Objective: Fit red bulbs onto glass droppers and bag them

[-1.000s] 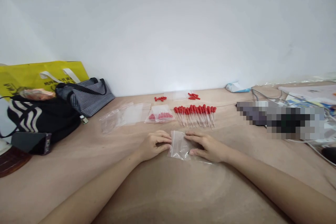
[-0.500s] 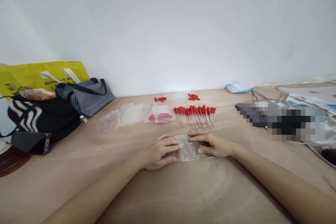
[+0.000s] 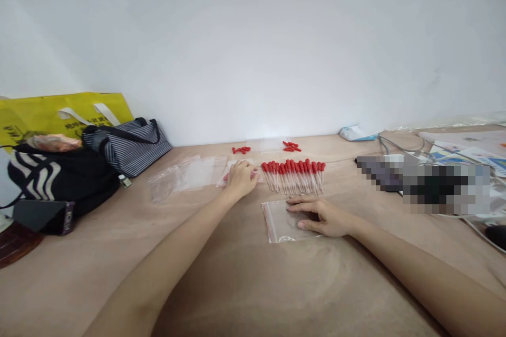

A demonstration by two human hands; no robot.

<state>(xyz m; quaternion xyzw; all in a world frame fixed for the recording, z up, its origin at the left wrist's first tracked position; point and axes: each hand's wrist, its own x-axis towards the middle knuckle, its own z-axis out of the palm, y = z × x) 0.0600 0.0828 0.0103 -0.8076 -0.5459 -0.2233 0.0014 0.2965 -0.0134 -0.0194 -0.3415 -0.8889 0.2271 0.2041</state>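
My right hand (image 3: pixel 318 216) rests flat with fingers apart on a clear zip bag (image 3: pixel 279 221) on the tabletop. My left hand (image 3: pixel 242 178) reaches farther out, over a zip bag holding pinkish-red rubber bulbs (image 3: pixel 255 174). Its fingers look slightly bent on top of that bag and hide most of it; I see no firm grip. Between the two hands' places and the wall, a row of several droppers (image 3: pixel 293 176) with red bulbs and clear tubes lies side by side. More clear zip bags (image 3: pixel 195 172) are spread left of my left hand.
Loose red bulbs (image 3: pixel 242 149) and more red bulbs (image 3: pixel 291 146) lie near the wall, with clear tubes (image 3: pixel 271 149) between. At left are a striped bag (image 3: pixel 128 147), a black bag (image 3: pixel 67 174) and a yellow bag (image 3: pixel 106 102). Cables (image 3: pixel 399 145) and papers (image 3: pixel 454 155) lie right.
My left hand has left the edge of the clear zip bag and moved forward and left onto the bag of red bulbs. My right hand has stayed in place.
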